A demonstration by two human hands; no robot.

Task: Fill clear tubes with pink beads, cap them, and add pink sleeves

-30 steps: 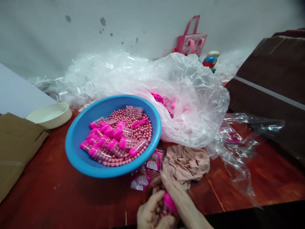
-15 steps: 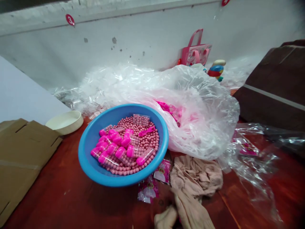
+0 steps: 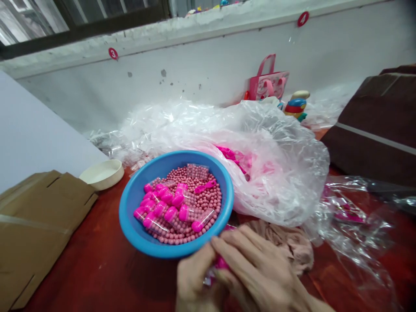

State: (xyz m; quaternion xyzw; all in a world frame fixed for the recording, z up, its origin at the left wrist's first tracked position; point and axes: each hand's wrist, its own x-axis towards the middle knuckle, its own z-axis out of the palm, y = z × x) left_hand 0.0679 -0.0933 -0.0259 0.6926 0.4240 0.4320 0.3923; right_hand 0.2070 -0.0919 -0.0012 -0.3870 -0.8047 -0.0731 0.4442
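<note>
My left hand [image 3: 195, 277] is closed in front of the blue basin, around a small pink and clear piece [image 3: 221, 262] that looks like a pink-capped tube. Over it, from the right, my right hand [image 3: 260, 264] presses with bent fingers; most of the piece is hidden between both hands. Just beyond them stands a blue basin [image 3: 156, 249] filled with pink beads [image 3: 211, 201]. Several clear tubes with pink caps [image 3: 160, 208] lie on the beads, together with a small pink scoop [image 3: 205, 186]. A crumpled beige cloth [image 3: 297, 247] lies partly behind my right hand.
A large clear plastic bag [image 3: 279, 182] with pink pieces inside spreads behind the basin. Folded cardboard [image 3: 42, 234] and a cream dish [image 3: 102, 174] are at left. On the right are a dark carton [image 3: 380, 117] and loose clear packets [image 3: 351, 216]. A pink bag [image 3: 268, 82] leans against the wall.
Both hands have risen from the bottom edge to the basin's near rim, with the right hand now over the left. The whole scene sits lower in view as the camera tilted up.
</note>
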